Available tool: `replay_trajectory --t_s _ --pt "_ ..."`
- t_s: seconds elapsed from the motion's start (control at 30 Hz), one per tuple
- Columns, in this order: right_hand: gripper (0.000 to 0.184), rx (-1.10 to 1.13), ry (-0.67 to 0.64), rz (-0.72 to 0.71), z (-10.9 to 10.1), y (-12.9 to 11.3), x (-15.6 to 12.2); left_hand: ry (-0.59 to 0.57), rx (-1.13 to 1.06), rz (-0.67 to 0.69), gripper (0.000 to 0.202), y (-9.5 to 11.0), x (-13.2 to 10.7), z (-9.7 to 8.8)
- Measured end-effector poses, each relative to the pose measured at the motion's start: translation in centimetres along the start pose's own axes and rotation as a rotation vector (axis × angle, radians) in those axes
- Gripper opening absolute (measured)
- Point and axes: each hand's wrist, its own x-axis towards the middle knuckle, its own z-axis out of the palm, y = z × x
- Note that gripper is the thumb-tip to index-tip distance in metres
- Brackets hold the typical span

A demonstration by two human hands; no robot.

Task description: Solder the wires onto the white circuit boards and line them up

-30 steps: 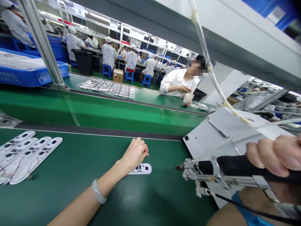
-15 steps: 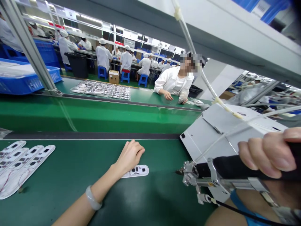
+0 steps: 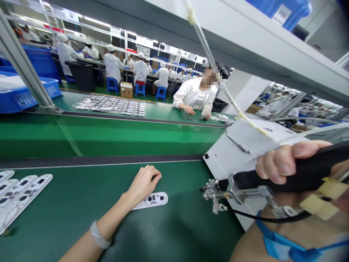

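**A:** Left hand lies loosely curled on the green conveyor belt, fingers holding nothing, and a white circuit strip sits just beside the wrist!

**B:** And the right hand?

**A:** Closed firmly round the black handle of a soldering iron, its metal tip hanging over the belt, off the strip's right end!

**B:** More white strips lie in a row at far left, well apart, and a co-worker in a white coat leans at the far belt

Left hand behind circuit board on belt; more boards left.
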Motion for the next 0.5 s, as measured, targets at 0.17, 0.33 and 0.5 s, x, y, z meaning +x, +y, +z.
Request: replay_trajectory --t_s 0.17,0.33,0.5 --pt "0.038 -0.084 -0.034 0.125 1.3 -1.0 -0.1 0.016 0.000 -0.009 0.022 0.3 0.1 -0.3" --pt "0.036 -0.126 0.021 0.110 1.8 -1.3 -0.2 0.022 0.003 -0.008 0.022 0.5 0.2 -0.5" --pt "0.039 -0.132 0.118 0.113 3.6 -1.6 -0.5 0.019 0.003 -0.013 0.022 0.7 0.1 -0.5"
